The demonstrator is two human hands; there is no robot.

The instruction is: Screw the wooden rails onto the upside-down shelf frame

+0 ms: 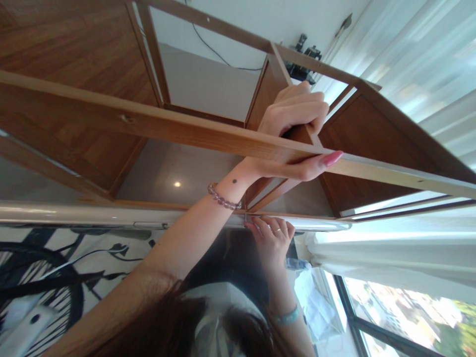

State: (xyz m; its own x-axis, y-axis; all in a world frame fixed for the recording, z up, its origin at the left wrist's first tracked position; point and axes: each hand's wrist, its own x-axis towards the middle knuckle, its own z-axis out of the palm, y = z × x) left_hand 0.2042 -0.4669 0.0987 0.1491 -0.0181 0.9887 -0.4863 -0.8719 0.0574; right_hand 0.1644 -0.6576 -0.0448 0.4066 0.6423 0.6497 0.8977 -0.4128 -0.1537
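Note:
A wooden furniture frame with panels (89, 54) lies on a shiny grey tabletop (174, 171). My left hand (292, 111), with a beaded bracelet at its wrist, is wrapped around the long front rail (193, 130) where it meets a divider (266, 89). Its thumb presses along the near face of the rail, and the other fingers curl over the divider's top. Lower down, my right hand (271, 240) is closed at the table's edge, by the divider's lower end. A thin dark piece shows at its fingertips, too small to name.
Left below the table is a bicycle wheel (40, 292) with cables near it. A clear plastic bottle (297, 264) lies at the right, beyond my right wrist. Dark equipment (303, 59) stands behind the frame, near white curtains (416, 64). A window (409, 307) is at lower right.

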